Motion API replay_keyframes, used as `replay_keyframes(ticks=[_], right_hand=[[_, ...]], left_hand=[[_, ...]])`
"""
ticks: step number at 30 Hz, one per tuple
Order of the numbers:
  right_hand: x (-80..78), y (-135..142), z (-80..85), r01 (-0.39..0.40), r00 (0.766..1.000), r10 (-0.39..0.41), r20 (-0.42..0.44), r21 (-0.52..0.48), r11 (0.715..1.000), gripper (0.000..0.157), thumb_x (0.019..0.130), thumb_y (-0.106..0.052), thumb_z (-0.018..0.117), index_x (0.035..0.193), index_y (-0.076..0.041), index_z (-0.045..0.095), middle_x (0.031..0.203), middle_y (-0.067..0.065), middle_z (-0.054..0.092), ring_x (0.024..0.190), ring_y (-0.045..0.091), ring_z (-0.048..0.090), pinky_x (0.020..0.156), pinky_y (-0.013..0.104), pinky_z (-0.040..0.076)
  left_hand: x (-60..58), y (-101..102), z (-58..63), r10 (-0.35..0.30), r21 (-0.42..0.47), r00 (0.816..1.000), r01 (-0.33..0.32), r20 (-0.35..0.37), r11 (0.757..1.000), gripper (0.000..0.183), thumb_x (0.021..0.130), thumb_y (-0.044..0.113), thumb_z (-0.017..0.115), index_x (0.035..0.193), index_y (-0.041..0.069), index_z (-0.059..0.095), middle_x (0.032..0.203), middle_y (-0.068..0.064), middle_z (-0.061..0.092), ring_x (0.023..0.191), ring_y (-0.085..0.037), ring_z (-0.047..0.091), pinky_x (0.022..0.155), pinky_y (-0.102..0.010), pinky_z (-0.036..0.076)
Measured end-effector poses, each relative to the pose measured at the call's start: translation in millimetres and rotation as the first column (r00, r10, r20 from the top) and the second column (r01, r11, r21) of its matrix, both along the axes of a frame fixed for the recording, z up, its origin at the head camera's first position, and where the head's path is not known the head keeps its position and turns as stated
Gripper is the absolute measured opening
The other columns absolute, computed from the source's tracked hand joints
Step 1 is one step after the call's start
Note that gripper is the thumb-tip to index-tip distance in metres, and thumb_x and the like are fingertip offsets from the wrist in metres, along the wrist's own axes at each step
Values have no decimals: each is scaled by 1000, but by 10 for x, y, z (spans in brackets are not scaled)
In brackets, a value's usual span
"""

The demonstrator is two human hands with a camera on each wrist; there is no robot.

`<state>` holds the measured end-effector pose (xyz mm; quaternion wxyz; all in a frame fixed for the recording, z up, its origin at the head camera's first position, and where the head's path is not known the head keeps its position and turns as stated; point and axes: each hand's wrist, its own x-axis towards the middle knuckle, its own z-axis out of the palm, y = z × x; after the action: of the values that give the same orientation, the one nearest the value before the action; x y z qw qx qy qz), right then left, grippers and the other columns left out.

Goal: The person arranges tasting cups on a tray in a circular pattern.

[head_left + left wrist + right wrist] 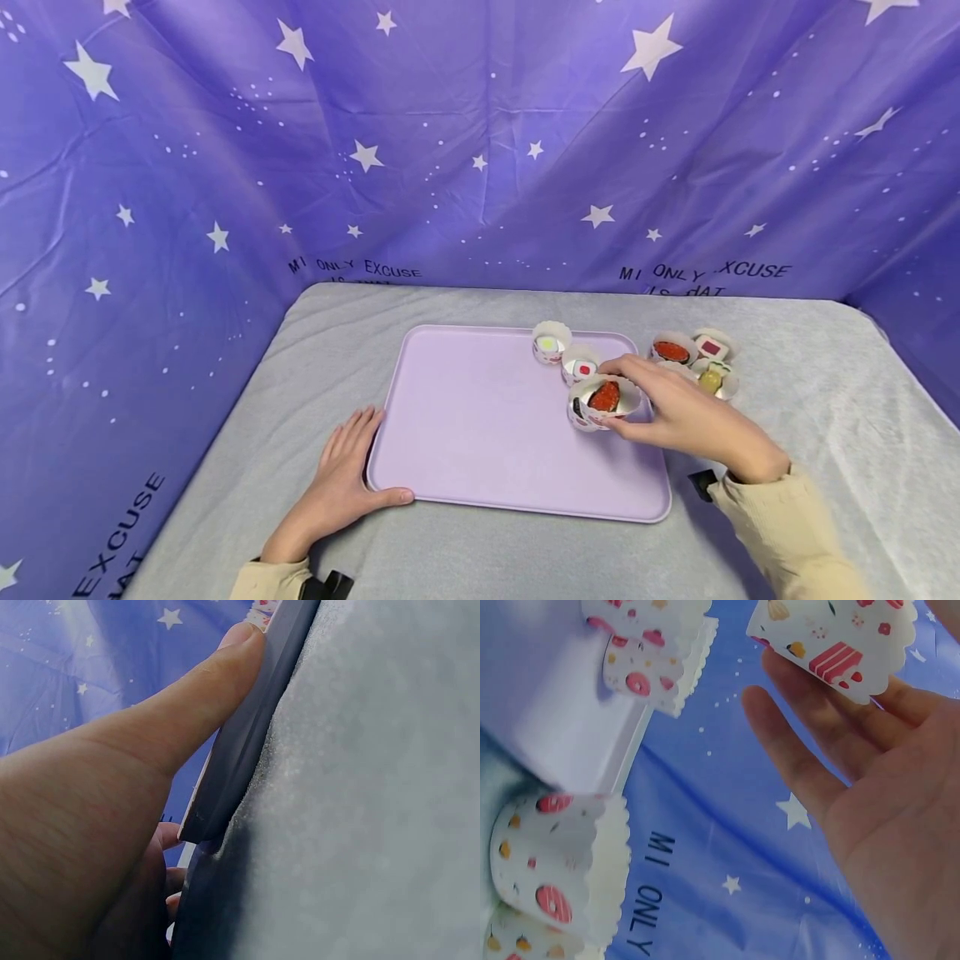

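Observation:
My right hand [686,417] pinches a patterned paper baking cup [832,645] with a scalloped rim, holding it over the right part of the lilac tray [480,433]. Inside lies a toy sushi piece [604,396] topped with red. In the head view this cup overlaps another cup, where a dark piece [577,407] shows. My left hand [341,475] lies at the tray's front left corner, thumb along the front rim and fingers stretched past the left side. In the left wrist view its thumb [244,656] rests against the tray edge.
Two more cups stand near the tray's back right: one with a yellow-green-centred piece [549,343], one with a red-centred piece [584,368]. Right of the tray several cups cluster, holding a red-topped piece [671,351] and others. A starry purple curtain [480,208] hangs behind the grey table.

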<state>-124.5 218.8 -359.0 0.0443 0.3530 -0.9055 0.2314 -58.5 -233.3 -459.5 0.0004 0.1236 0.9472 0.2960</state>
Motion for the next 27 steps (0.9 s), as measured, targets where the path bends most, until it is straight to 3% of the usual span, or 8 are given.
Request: replay_keyframes(ticks=[4, 18, 27], right_hand=[[-4, -81, 6, 20, 999, -20, 34, 13, 1000, 52, 84, -38, 79, 128, -20, 58, 121, -10, 64, 113, 13, 63, 93, 41, 54], [-30, -348, -24, 3, 995, -4, 99, 9, 1000, 53, 85, -48, 75, 128, -22, 57, 123, -12, 61, 118, 10, 58, 99, 38, 51], [-47, -450, -67, -50, 994, 50, 99, -3, 999, 50, 85, -40, 77, 127, -21, 59, 124, -12, 61, 119, 12, 58, 102, 39, 50]], left_hand=[[4, -4, 4, -1, -1, 1000, 1, -1, 1000, 119, 67, 62, 82, 155, 4, 28, 160, -23, 26, 149, -42, 17, 118, -61, 9], [0, -13, -6, 2, -10, 1000, -2, -1, 1000, 119, 67, 64, 81, 156, 5, 27, 160, -22, 26, 149, -41, 17, 118, -61, 9], [-4, -15, -14, -1, -5, 1000, 0, -10, 1000, 119, 67, 64, 82, 156, 4, 28, 160, -22, 26, 149, -41, 17, 118, -61, 9]])
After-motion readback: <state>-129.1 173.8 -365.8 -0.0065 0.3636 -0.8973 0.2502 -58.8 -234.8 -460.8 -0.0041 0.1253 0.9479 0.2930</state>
